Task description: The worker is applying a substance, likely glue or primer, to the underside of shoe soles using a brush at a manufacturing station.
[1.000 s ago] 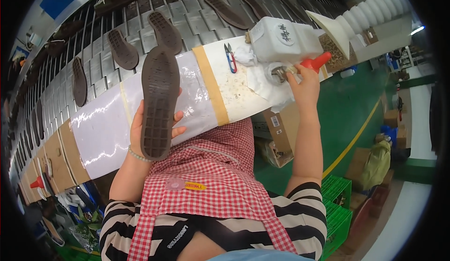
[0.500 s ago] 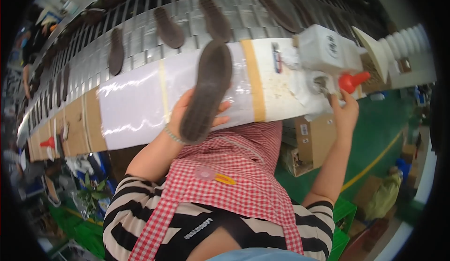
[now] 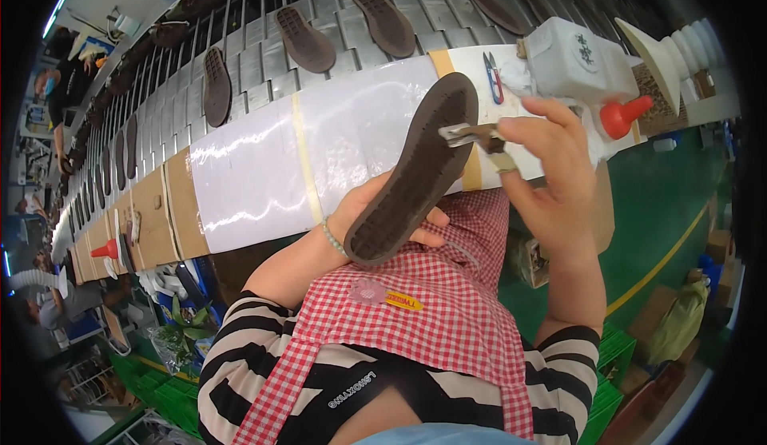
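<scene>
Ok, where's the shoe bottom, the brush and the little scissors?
shoe sole (image 3: pixel 415 177), head view, middle of its ridged tread.
brush (image 3: pixel 463 133), head view, its metal part by the right hand's fingers.
scissors (image 3: pixel 494 79), head view, the red and blue handles.

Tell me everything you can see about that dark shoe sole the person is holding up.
The shoe sole is dark brown and looks like rubber, with a fine ribbed tread facing the camera and a raised rim around its edge. It is held slanting, heel low near the left hand, toe up over the white-covered bench edge. The left hand cups it from beneath at the heel. The right hand brings a small metal tool against its upper right edge.
</scene>
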Available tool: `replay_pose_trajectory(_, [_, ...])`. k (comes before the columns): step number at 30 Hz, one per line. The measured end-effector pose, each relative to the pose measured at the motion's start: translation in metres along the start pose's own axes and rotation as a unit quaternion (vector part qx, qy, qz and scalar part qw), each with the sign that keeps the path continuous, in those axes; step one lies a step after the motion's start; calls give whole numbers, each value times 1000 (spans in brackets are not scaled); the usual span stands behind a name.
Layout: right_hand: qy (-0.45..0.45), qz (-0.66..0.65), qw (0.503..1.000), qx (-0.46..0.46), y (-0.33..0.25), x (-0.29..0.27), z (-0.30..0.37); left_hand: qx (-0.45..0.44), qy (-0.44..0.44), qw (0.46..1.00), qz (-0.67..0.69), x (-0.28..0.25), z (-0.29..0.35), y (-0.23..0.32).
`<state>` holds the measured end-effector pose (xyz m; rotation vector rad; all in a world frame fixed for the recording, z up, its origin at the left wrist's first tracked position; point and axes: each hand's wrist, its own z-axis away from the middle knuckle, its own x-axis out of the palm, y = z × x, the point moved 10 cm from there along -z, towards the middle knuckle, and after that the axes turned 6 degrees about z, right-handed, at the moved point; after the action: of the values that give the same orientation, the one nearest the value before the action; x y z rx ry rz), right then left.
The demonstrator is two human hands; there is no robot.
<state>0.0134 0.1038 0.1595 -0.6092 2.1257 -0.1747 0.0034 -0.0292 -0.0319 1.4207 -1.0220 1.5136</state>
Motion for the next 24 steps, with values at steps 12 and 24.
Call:
replay_pose_trajectory(12, [-26,37,993,-109,-31,27,3,-15,-9,1000,-7,6,14,-8])
replay_pose_trajectory(24, [-85,-35,993,-77,-54,54,22,75,90,993,-8,2,8,9])
